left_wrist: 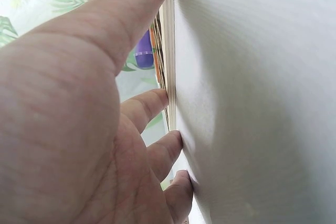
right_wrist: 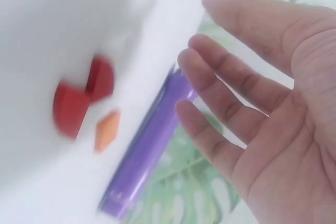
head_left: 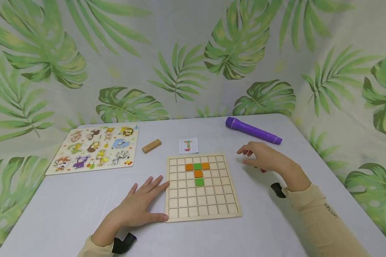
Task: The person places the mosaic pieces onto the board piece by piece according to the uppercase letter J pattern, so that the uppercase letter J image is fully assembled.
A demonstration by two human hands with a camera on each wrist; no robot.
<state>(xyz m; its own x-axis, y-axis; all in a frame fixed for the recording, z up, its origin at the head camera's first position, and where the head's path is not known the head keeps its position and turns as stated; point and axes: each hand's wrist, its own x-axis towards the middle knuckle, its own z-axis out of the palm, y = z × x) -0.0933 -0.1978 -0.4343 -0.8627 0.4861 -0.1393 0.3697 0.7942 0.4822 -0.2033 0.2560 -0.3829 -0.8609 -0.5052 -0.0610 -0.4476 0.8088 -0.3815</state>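
A square wooden grid board [head_left: 212,200] lies on the white table. Orange tiles [head_left: 198,174] and green tiles [head_left: 199,182] form a T in its upper cells. My left hand [head_left: 138,205] is spread at the board's left side, its thumb and index fingertips at the edge. To the right of the board, my right hand [head_left: 265,157] hovers above the table, fingers loosely bent and holding nothing. Below it in the right wrist view lie two red quarter-round pieces [right_wrist: 71,111] and an orange tile [right_wrist: 107,131]; the hand mostly hides them from the head view.
Behind the board is a small paper card [head_left: 182,147] with a coloured J-shaped pattern. A wooden block [head_left: 152,146] sits left of the card, and an animal puzzle board [head_left: 98,150] lies farther left. A purple microphone [head_left: 254,131] rests at the back right.
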